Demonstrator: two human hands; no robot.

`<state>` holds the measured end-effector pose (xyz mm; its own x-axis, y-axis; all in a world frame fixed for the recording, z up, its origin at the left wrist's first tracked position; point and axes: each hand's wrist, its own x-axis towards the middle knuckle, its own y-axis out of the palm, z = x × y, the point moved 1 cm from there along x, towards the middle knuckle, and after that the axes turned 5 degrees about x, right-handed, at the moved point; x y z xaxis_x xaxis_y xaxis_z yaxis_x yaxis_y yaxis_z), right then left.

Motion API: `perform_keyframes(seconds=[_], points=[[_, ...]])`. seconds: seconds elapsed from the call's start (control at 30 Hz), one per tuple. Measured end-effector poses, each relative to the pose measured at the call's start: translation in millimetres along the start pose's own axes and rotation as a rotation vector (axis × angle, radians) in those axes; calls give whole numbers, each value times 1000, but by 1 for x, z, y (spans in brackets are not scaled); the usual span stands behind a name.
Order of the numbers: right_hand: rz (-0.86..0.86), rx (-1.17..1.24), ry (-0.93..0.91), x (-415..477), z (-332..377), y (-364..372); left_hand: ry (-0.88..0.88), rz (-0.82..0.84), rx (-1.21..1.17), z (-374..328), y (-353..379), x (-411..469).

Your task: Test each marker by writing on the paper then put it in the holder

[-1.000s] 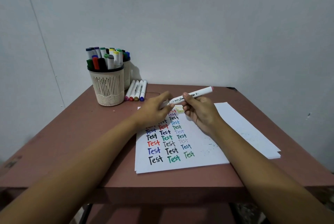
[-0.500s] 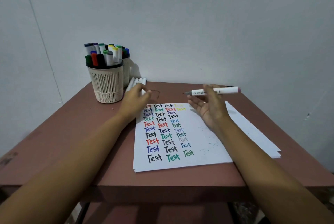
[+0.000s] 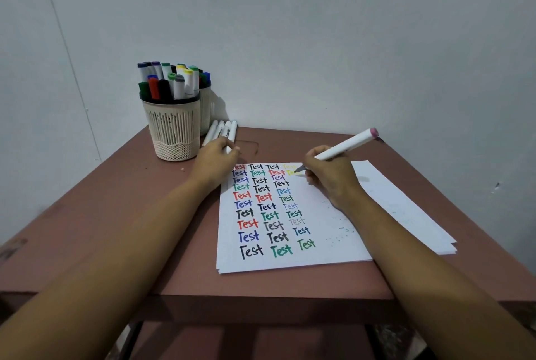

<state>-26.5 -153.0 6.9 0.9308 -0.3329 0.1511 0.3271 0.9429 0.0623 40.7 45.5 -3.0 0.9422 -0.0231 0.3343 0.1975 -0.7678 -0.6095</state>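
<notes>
Pinched between thumb and fingers of the right hand [image 3: 327,178], the white marker [image 3: 348,144] is held in a writing grip. It is tilted, dark tip down and left, pink end cap up and right. The tip is set on the paper [image 3: 319,243] at the top of the fourth column, by the yellow "Test" words. The right wrist is laid on the sheet's right half, with the forearm running back to the near right corner of the view.

Columns of "Test" in black, blue, red, green and grey are written down the sheet's left half.

The left hand [image 3: 216,160] is placed at the sheet's top left corner, back of hand up, against the near ends of four loose markers [image 3: 223,129] lying side by side. Its fingers are hidden, so whether anything is gripped cannot be told.

The cream slotted holder [image 3: 174,127] is stood upright just left of the loose markers, packed with capped markers [image 3: 171,81]. A second holder [image 3: 205,110] is partly hidden behind it.

Everything is carried on a brown table [image 3: 130,214]. A second paper stack [image 3: 406,206] is tucked under the sheet's right edge.
</notes>
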Motion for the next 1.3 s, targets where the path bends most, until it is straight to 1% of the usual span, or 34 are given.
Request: perform_keyframes(seconds=[0.2,0.53,0.67,0.83,0.97,1.1,1.3], points=[[-20,-58,-37,-1,-3,3,4,14,20,-2,-1,-2],[11,-68,-22,-1,-5,4,5,16,45,-5,-2,-4],[-21,-96,-53,1,-7,4,9,16,45,-6,-3,-5],[-7,-52,-42,1,-6,3,10,18,37,-7,-3,-7],[1,-90,-44,0,-6,4,13,18,43,-7,-4,-7],[-15,-98,-40,2,-7,4,13,18,39,-8,-4,-7],[-72,-36,-53,4,-9,1,16,21,38,-8,-3,-8]])
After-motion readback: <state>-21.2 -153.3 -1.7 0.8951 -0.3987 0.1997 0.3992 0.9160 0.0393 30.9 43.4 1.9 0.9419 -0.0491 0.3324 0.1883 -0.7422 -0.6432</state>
